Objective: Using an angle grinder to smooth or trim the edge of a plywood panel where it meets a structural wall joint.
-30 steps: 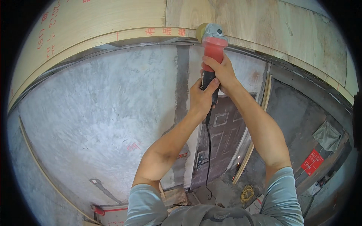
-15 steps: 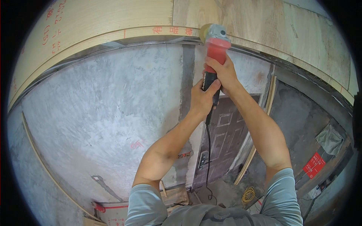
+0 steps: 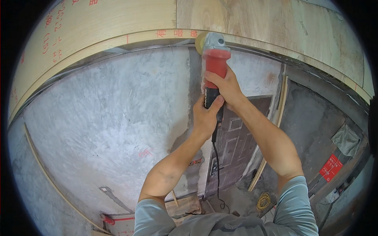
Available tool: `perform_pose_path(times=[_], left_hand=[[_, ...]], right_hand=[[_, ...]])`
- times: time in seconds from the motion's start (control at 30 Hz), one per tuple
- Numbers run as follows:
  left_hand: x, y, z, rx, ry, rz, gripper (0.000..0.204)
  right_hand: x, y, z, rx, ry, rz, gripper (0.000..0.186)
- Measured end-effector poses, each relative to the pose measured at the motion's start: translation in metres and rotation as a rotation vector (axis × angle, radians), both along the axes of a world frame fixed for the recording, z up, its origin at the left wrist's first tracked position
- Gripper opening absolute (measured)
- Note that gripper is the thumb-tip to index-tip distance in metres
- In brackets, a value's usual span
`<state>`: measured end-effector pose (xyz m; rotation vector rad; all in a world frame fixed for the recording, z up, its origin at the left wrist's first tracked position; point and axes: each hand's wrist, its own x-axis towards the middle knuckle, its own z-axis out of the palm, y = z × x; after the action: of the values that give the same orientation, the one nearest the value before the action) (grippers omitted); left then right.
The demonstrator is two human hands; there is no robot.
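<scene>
Up and left of the brown door [image 3: 235, 143], the left hand [image 3: 205, 120] wraps the black rear of the grinder [image 3: 216, 66], the right hand [image 3: 227, 87] its red body, I'd say for steadiness, disc [image 3: 200, 42] by the plywood [image 3: 118, 23] edge; right of the door runs a wooden strip [image 3: 281, 102].

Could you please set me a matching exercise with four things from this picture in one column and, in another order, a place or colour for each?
Column one:
1. left hand
2. right hand
3. coil
4. door

Column two:
A. on the floor
B. on the power tool, at its black part
C. dark brown, panelled
D. on the power tool, at its red part

Pairs: 1-B, 2-D, 3-A, 4-C
</scene>
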<state>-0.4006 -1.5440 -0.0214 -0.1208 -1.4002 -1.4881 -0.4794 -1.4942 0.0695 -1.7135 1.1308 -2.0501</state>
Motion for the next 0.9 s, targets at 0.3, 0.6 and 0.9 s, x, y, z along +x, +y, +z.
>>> perform_pose_path(times=[0.3, 0.6, 0.9], left_hand=[[0.016, 0.01, 0.004, 0.079, -0.057, 0.042, 0.047], [0.014, -0.005, 0.007, -0.026, -0.022, 0.156, 0.045], [0.028, -0.002, 0.018, -0.047, -0.045, 0.191, 0.043]], right_hand=[[0.011, 0.002, -0.001, 0.083, -0.08, 0.041, 0.04], [0.011, -0.008, 0.004, 0.059, -0.085, 0.108, 0.041], [0.014, -0.018, 0.005, 0.026, -0.147, 0.161, 0.038]])
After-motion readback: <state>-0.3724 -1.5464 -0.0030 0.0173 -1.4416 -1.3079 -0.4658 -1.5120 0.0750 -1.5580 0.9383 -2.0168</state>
